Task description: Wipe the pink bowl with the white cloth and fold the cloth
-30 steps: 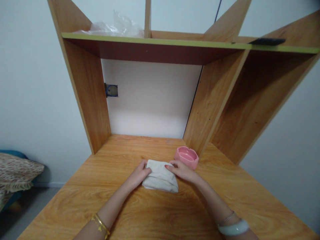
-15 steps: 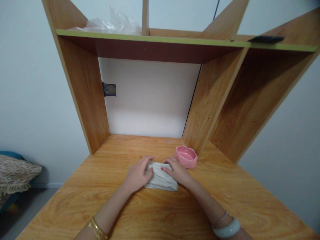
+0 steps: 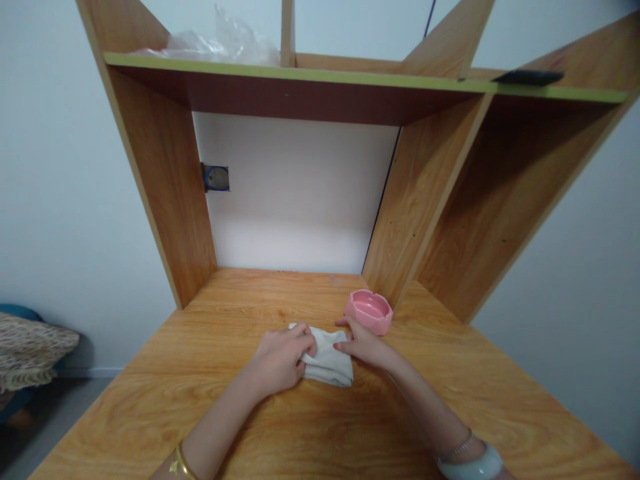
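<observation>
A folded off-white cloth lies on the wooden desk in front of me. My left hand covers its left part, fingers curled and gripping the fabric. My right hand rests on the cloth's right edge, fingers pressed against it. A pink dish stands just beyond my right hand, close to its fingertips.
Wooden uprights and a partition wall in the desk's back. A shelf above carries a crumpled clear plastic bag and a flat black object. A patterned cushion sits at the far left.
My left hand has slid rightwards over the cloth and closed on it, bunching it smaller. My right hand stayed at the right edge. The view has tilted slightly.
</observation>
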The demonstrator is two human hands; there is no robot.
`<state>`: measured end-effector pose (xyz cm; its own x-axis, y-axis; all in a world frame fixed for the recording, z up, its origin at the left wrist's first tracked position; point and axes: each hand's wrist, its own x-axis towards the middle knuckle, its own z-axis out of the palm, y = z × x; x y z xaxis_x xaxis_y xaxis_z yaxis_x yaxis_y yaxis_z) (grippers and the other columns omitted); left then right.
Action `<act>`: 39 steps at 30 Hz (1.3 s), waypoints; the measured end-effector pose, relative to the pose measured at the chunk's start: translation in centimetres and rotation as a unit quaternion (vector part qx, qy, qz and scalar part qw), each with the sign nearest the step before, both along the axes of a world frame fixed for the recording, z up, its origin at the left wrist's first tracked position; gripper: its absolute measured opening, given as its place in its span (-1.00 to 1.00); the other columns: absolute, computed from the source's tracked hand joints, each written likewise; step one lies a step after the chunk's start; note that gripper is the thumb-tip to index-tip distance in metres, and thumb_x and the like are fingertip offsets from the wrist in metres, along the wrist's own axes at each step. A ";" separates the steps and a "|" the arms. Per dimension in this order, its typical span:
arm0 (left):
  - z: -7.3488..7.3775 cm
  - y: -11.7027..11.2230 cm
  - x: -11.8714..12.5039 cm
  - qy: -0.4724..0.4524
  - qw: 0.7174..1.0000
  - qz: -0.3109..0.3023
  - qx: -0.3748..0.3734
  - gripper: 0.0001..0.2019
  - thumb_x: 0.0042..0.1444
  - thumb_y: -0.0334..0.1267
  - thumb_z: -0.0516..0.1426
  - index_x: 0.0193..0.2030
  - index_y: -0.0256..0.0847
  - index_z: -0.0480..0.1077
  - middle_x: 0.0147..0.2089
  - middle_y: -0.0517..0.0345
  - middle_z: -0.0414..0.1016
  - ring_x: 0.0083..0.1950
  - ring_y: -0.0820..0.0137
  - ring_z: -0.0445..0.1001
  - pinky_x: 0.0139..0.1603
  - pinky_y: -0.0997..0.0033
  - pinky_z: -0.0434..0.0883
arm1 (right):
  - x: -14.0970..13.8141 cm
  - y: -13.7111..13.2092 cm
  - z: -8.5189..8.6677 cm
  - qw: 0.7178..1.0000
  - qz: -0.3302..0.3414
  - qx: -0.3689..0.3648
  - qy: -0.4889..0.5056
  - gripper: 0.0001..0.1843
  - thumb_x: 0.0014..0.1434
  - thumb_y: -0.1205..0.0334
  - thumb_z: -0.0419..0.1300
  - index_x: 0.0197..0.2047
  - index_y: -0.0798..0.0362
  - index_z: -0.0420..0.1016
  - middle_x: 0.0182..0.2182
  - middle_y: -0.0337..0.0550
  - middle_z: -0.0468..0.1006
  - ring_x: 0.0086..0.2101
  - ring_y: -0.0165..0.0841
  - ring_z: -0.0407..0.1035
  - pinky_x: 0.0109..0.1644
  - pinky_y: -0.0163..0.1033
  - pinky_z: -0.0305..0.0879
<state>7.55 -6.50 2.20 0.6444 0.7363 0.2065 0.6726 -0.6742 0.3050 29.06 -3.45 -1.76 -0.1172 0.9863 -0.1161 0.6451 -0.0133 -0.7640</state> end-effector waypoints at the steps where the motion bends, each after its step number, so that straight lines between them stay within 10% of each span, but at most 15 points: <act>1: 0.0 0.0 -0.2 -0.003 1.000 -0.007 -0.010 -0.73 -0.17 -0.47 0.05 -0.31 -0.06 0.34 -0.24 0.24 0.33 -0.28 0.38 0.34 -0.34 0.49 0.21 | -0.1 0.0 -0.1 1.000 -0.002 0.004 0.001 -0.52 -0.10 0.32 0.23 -0.09 0.13 0.17 -0.66 -0.50 0.17 -0.69 -0.57 0.10 -0.64 -0.43 -0.03; 10: -0.3 0.3 -1.4 -0.076 0.986 -0.059 -0.133 -0.73 -0.18 -0.47 0.04 -0.41 -0.05 0.48 -0.34 0.26 0.41 -0.37 0.42 0.37 -0.40 0.53 0.25 | 1.3 -0.7 0.8 1.000 -0.010 -0.003 0.013 -0.66 -0.15 0.34 0.23 -0.32 0.03 0.15 -0.69 -0.53 0.14 -0.74 -0.59 0.07 -0.70 -0.45 -0.05; 17: -1.3 -0.2 0.1 -0.132 0.957 -0.185 -0.178 -0.45 -0.23 -0.55 0.02 -0.07 0.01 0.39 0.04 0.30 0.35 0.01 0.36 0.33 0.00 0.45 0.23 | 8.6 -2.2 1.3 0.998 -0.048 -0.018 0.039 -0.60 -0.27 0.21 0.25 -0.43 0.00 0.07 -0.72 -0.52 0.19 -0.74 -0.54 0.11 -0.69 -0.42 -0.06; 23: -2.2 0.1 0.4 -0.114 0.973 -0.142 -0.142 -0.53 -0.18 -0.52 -0.01 -0.11 -0.09 0.41 -0.05 0.22 0.43 -0.05 0.36 0.38 -0.02 0.43 0.27 | 12.3 -1.3 1.9 0.994 -0.105 -0.006 -0.007 -0.58 -0.36 0.21 0.31 -0.46 0.02 0.15 -0.73 -0.47 0.23 -0.70 -0.50 0.15 -0.64 -0.40 -0.01; 34: -2.0 0.6 -0.3 -0.019 0.997 -0.041 -0.060 -0.57 -0.13 -0.44 -0.02 -0.07 -0.14 0.36 0.07 0.19 0.33 0.02 0.34 0.34 0.02 0.40 0.26 | 11.6 -0.3 2.2 0.969 -0.158 0.086 -0.170 -0.74 -0.24 0.32 0.24 -0.44 0.06 0.23 -0.58 -0.27 0.36 -0.50 -0.35 0.30 -0.48 -0.34 0.10; 39: -2.0 0.9 -0.3 -0.001 0.999 0.037 -0.033 -0.62 -0.05 -0.42 -0.06 -0.08 -0.16 0.36 -0.04 0.14 0.41 -0.09 0.33 0.39 -0.07 0.39 0.30 | 3.8 -2.2 4.6 0.950 -0.082 0.197 -0.229 -0.85 0.06 0.27 0.00 -0.27 0.10 0.31 -0.40 -0.10 0.45 -0.36 -0.31 0.35 -0.32 -0.28 0.18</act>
<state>7.24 -5.62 0.25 0.5869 0.7944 0.1562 0.7198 -0.6003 0.3485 32.90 -5.69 2.84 0.0149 0.9642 0.2646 0.9252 0.0871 -0.3695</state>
